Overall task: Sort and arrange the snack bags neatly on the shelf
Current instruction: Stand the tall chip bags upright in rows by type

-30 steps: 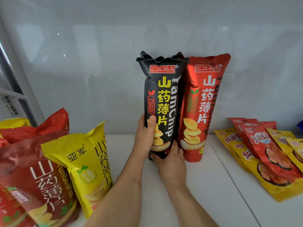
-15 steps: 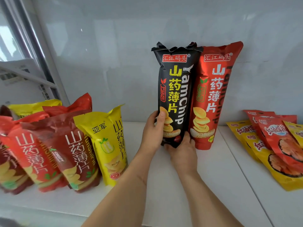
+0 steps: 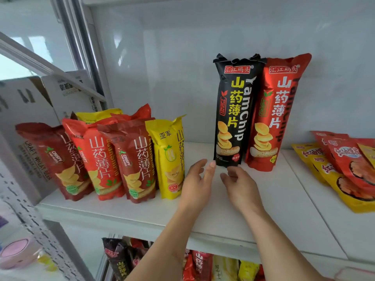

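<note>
A tall black yam chip bag [image 3: 235, 110] stands upright against the shelf's back wall, touching a tall red yam chip bag [image 3: 278, 110] on its right. My left hand [image 3: 197, 181] hovers just below and left of the black bag, fingers spread, holding nothing. My right hand [image 3: 241, 185] sits just under the black bag's bottom edge, fingers loosely curled and empty. On the left stands a row of shorter bags: several red ones [image 3: 134, 159] and a yellow one [image 3: 170, 157].
Flat yellow and red snack packets [image 3: 343, 169] lie in a pile at the right of the white shelf [image 3: 263, 209]. A cardboard box [image 3: 24, 122] stands left of the shelf. The lower shelf holds more snack bags [image 3: 200, 264].
Both hands have let go of the black bag and drawn back a little. The bag stays standing beside the red one. The view has shifted left and down.
</note>
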A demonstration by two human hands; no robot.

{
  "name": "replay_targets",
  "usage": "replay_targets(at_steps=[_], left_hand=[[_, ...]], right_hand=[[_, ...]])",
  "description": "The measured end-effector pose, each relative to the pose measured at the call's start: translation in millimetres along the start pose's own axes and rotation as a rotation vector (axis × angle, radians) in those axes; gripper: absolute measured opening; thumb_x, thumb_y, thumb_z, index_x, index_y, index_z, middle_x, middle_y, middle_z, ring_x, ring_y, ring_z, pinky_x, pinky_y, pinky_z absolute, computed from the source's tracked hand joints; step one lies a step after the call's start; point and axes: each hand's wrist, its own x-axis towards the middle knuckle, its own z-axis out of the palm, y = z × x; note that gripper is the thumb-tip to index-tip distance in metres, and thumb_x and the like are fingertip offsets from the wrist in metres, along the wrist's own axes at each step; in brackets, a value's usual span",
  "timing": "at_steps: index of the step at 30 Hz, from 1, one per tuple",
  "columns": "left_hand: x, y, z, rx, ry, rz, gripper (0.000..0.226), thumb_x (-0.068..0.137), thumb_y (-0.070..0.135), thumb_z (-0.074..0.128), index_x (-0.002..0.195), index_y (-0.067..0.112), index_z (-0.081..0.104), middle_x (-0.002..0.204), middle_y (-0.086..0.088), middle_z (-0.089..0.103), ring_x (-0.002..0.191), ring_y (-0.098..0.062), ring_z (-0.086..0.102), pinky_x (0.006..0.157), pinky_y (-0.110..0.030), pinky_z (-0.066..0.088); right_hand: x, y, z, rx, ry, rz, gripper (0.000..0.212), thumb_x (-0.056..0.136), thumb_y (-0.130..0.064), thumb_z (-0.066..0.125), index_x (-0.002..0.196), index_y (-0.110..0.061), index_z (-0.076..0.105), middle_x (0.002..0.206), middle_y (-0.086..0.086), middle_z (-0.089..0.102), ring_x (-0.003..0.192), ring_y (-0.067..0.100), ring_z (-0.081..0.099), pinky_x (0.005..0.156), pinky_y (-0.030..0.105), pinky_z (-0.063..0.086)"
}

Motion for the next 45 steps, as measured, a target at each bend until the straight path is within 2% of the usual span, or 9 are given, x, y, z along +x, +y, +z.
replay_targets(at_steps=[5, 10, 14, 18, 23, 28, 34, 39, 45], left_hand=[[-27.1, 3.9, -42.8, 0.037, -0.033, 0.047, 0.048, 0.100, 0.048, 0.047, 0.137, 0.018, 0.056, 0.126, 0.014, 0.059, 0.108, 0.005, 0.050, 0.075, 0.006, 0.033], [-47.1, 2.2, -85.5, 0.023, -0.049, 0.091, 0.040, 0.102, 0.048, 0.044, 0.130, 0.025, 0.061, 0.112, 0.021, 0.060, 0.107, 0.004, 0.055, 0.081, -0.003, 0.039], [-52.5, 0.5, -110.1, -0.028, 0.010, 0.136, 0.030, 0.101, 0.049, 0.045, 0.117, 0.035, 0.066, 0.107, 0.016, 0.071, 0.101, 0.004, 0.064, 0.086, -0.021, 0.052], [-56.6, 9.0, -131.1, -0.017, 0.140, 0.181, 0.019, 0.099, 0.050, 0.045, 0.096, 0.042, 0.063, 0.089, 0.020, 0.070, 0.089, 0.009, 0.063, 0.071, -0.009, 0.047], [-56.3, 13.4, -147.0, -0.042, 0.316, 0.237, 0.028, 0.095, 0.052, 0.046, 0.089, 0.032, 0.065, 0.078, 0.015, 0.067, 0.075, 0.002, 0.062, 0.061, -0.011, 0.043], [-43.7, 30.1, -151.4, 0.039, 0.377, 0.274, 0.024, 0.100, 0.045, 0.048, 0.078, 0.039, 0.057, 0.063, 0.022, 0.056, 0.062, 0.003, 0.052, 0.057, -0.011, 0.034], [-24.1, 65.0, -160.2, 0.184, 0.463, 0.406, 0.025, 0.102, 0.038, 0.051, 0.099, 0.023, 0.070, 0.083, 0.021, 0.064, 0.081, 0.007, 0.059, 0.067, -0.006, 0.040], [-6.0, 90.4, -189.4, 0.255, 0.557, 0.461, 0.027, 0.101, 0.039, 0.052, 0.106, 0.020, 0.070, 0.090, 0.015, 0.065, 0.086, -0.002, 0.061, 0.076, -0.021, 0.048], [28.2, 100.4, -238.9, 0.430, 0.608, 0.382, 0.036, 0.100, 0.043, 0.049, 0.124, 0.021, 0.065, 0.128, 0.007, 0.060, 0.132, -0.015, 0.041, 0.101, -0.025, 0.029]], right_hand=[[-26.4, -27.9, 19.2, 0.108, -0.065, -0.021, 0.038, 0.099, -0.034, 0.054, 0.133, -0.016, 0.057, 0.130, 0.000, 0.062, 0.111, 0.010, 0.056, 0.092, 0.023, 0.039], [-48.8, -61.1, 39.1, 0.235, -0.098, -0.038, 0.037, 0.098, -0.038, 0.055, 0.131, -0.020, 0.058, 0.122, -0.009, 0.062, 0.112, 0.011, 0.060, 0.098, 0.029, 0.046], [-59.0, -84.2, 52.7, 0.325, -0.161, -0.076, 0.027, 0.095, -0.044, 0.058, 0.119, -0.032, 0.061, 0.109, -0.021, 0.065, 0.103, -0.004, 0.061, 0.089, 0.017, 0.048], [-59.1, -92.6, 63.1, 0.337, -0.151, -0.133, 0.058, 0.085, -0.060, 0.064, 0.135, -0.034, 0.051, 0.139, -0.016, 0.053, 0.127, 0.003, 0.049, 0.104, 0.035, 0.044], [-52.6, -96.6, 65.2, 0.356, -0.128, -0.122, 0.103, 0.066, -0.070, 0.070, 0.151, -0.028, 0.031, 0.155, -0.009, 0.034, 0.141, 0.008, 0.033, 0.111, 0.038, 0.036], [-42.4, -99.6, 70.8, 0.344, -0.139, -0.181, 0.098, 0.060, -0.075, 0.072, 0.144, -0.039, 0.036, 0.148, -0.015, 0.043, 0.136, 0.006, 0.039, 0.094, 0.023, 0.042], [-33.6, -123.3, 60.0, 0.329, -0.054, -0.226, 0.112, 0.058, -0.076, 0.074, 0.151, -0.034, 0.026, 0.155, -0.010, 0.032, 0.142, 0.010, 0.031, 0.112, 0.035, 0.033], [-29.7, -143.8, 46.0, 0.239, 0.053, -0.296, 0.105, 0.071, -0.059, 0.076, 0.154, -0.029, 0.020, 0.160, -0.006, 0.024, 0.147, 0.015, 0.021, 0.118, 0.041, 0.026], [-29.2, -164.9, 47.8, 0.176, 0.146, -0.361, 0.104, 0.073, -0.060, 0.074, 0.154, -0.025, 0.019, 0.160, -0.002, 0.021, 0.147, 0.017, 0.019, 0.119, 0.044, 0.025]])
